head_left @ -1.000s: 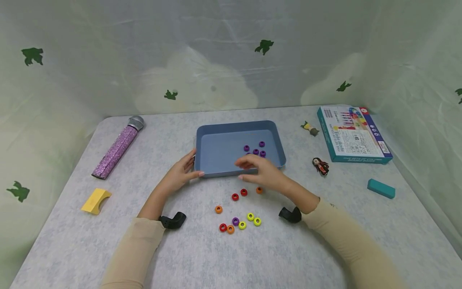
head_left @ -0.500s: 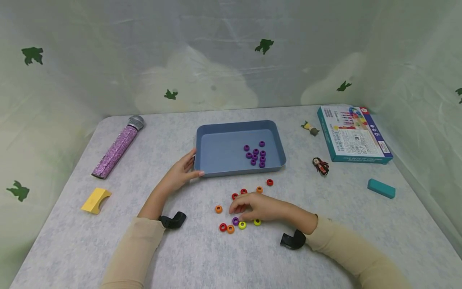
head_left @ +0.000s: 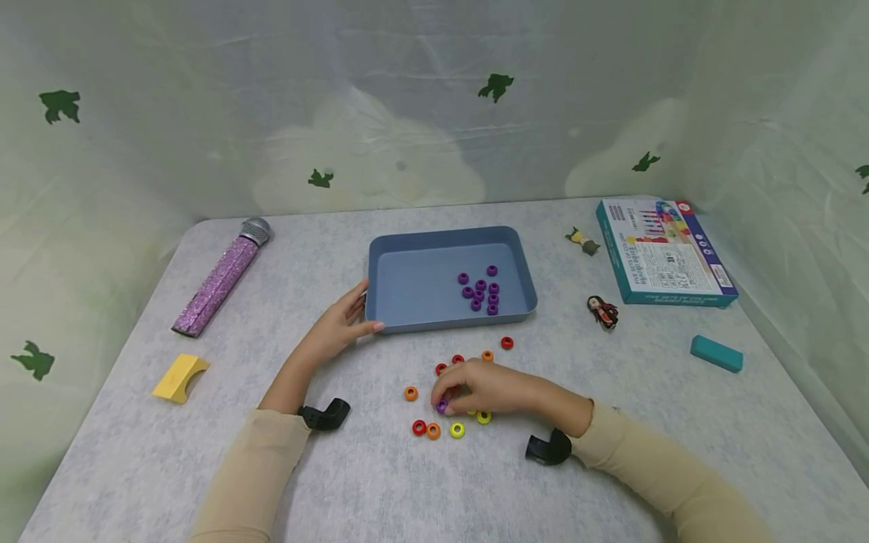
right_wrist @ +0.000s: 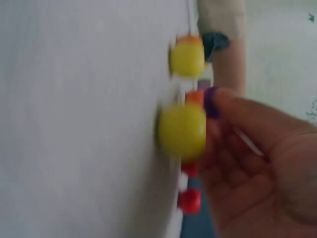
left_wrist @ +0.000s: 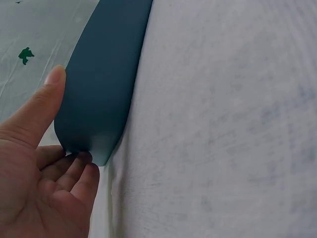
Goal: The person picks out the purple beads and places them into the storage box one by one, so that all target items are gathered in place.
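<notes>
In the head view my left hand (head_left: 333, 328) holds the near left corner of a blue tray (head_left: 414, 286). The left wrist view has its thumb at the rim and its fingers curled against the corner of the tray (left_wrist: 101, 79). Several purple beads (head_left: 479, 295) lie in the tray's right half. My right hand (head_left: 485, 388) is low over the loose beads in front of the tray and pinches a purple bead (head_left: 442, 406). In the right wrist view the purple bead (right_wrist: 212, 102) shows at the thumb tip, beside a blurred yellow bead (right_wrist: 182, 131).
Around the right hand lie red beads (head_left: 419, 427), orange beads (head_left: 433, 431) and yellow beads (head_left: 457, 430). A glittery microphone (head_left: 220, 279) and yellow arch block (head_left: 180, 378) are at left. At right are a box (head_left: 668, 253), teal block (head_left: 717, 354) and two small figures (head_left: 603, 312).
My right hand came back from the tray to the loose beads and took hold of a purple bead. A yellow bead shifted slightly nearer me. The left hand stayed at the tray corner.
</notes>
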Available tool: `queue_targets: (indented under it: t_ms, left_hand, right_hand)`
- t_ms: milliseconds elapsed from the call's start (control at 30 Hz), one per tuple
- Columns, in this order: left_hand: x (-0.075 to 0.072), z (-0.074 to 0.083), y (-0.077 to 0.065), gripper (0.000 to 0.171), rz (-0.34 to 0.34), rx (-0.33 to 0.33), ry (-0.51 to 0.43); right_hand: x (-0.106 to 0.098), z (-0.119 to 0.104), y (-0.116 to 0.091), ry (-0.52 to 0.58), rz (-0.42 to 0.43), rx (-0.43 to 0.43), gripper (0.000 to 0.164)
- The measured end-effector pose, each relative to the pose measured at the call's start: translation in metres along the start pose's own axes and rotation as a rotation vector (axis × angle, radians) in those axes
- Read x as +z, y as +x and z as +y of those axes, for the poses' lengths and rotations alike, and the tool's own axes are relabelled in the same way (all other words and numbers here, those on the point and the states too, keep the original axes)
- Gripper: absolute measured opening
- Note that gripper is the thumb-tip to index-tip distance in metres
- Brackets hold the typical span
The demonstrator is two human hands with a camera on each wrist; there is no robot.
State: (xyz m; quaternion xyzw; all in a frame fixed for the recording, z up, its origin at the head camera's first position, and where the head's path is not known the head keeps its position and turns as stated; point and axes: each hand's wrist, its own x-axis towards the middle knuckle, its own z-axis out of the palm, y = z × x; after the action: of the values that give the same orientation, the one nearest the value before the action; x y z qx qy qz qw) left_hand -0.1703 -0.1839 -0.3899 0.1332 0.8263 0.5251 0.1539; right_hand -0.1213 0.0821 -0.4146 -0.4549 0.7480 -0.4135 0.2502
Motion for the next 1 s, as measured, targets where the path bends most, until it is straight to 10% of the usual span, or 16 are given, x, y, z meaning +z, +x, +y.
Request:
queue_targets:
  t_ms: [267,467,667,1000]
  left_hand:
    - [0.000,-0.002,0.002,0.082,0.009,0.008,-0.007]
    - [-0.001,-0.003,0.002,0.082,0.007,0.014,-0.007]
    - [0.000,-0.005,0.003,0.082,0.004,0.025,-0.014]
    - [-0.001,-0.011,0.006,0.085,0.001,0.012,-0.020]
  right_hand:
    - [-0.052,-0.008,0.009,-0.025,0.345,-0.001,0.020]
    - [-0.089,0.036,0.023,-0.046,0.537,0.143,0.024]
    - [-0.106,0.063,0.032,-0.101,0.587,0.368,0.024]
    - [-0.110,0.070,0.036,-0.183,0.524,0.482,0.022]
